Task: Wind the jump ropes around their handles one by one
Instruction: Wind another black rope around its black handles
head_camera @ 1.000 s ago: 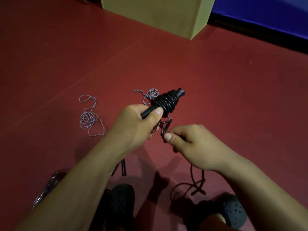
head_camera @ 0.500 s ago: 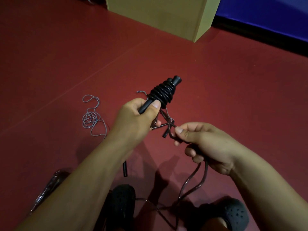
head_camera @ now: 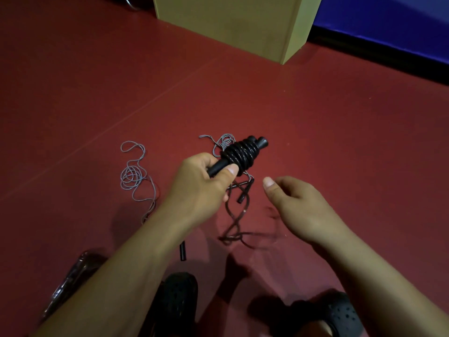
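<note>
Your right hand has let go of the black rope and drawn off to the right, fingers loosely curled, holding nothing. Your left hand grips the black handles, thumb clamped on them, above the red floor. The black rope is coiled around them, its loose tail dangling blurred. A grey rope lies left.

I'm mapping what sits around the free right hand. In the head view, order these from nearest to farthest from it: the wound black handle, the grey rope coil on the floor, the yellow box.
From the right hand:
1. Wound black handle, just up-left, held by the left hand.
2. Grey rope coil, on the floor far left.
3. Yellow box, at the top, well beyond.
</note>
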`<action>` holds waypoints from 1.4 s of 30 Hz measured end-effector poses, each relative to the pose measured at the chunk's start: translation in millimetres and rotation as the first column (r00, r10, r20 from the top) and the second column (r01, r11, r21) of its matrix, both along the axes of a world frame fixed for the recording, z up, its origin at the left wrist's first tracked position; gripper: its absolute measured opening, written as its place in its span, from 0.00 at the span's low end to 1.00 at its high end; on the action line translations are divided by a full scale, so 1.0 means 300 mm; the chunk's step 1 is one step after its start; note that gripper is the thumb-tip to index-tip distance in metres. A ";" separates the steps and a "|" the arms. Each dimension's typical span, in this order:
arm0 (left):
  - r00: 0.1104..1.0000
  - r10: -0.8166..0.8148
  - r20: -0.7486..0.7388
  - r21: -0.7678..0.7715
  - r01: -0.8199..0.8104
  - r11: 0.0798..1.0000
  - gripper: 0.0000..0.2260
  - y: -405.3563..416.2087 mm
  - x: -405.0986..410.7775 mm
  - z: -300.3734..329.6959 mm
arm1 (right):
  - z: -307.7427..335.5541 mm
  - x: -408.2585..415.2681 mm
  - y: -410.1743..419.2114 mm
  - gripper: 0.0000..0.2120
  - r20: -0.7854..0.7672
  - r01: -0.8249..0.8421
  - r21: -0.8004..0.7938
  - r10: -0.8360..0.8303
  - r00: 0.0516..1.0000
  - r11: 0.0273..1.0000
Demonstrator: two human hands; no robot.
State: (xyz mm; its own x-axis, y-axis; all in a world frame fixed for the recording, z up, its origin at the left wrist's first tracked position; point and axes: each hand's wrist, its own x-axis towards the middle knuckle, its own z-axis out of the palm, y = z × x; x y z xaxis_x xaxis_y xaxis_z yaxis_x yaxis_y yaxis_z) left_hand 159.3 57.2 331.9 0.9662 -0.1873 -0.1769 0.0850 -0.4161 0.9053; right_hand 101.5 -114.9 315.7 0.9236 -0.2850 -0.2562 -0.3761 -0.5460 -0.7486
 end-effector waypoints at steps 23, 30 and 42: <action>0.993 0.038 -0.114 -0.170 -0.057 0.984 0.10 -0.020 0.000 -0.007 | -0.004 0.021 0.088 0.05 -0.174 0.198 0.760 -0.101 0.980 0.619; 0.999 0.051 0.006 0.041 -0.051 0.998 0.10 0.009 0.005 -0.020 | 0.012 0.018 0.057 0.09 -0.052 0.016 0.393 0.005 0.999 0.920; 0.991 0.000 0.131 0.278 -0.037 0.960 0.08 0.020 0.028 -0.067 | 0.070 -0.021 0.045 0.16 0.015 -0.311 0.038 0.311 0.950 0.950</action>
State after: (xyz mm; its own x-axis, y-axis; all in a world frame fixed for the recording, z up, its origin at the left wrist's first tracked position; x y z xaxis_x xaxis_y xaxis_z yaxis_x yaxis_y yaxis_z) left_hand 167.8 63.3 311.8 0.9870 -0.1303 -0.0940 -0.0141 -0.6531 0.7572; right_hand 95.2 -101.3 336.8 0.9672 0.0265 -0.2525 -0.1856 -0.6050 -0.7743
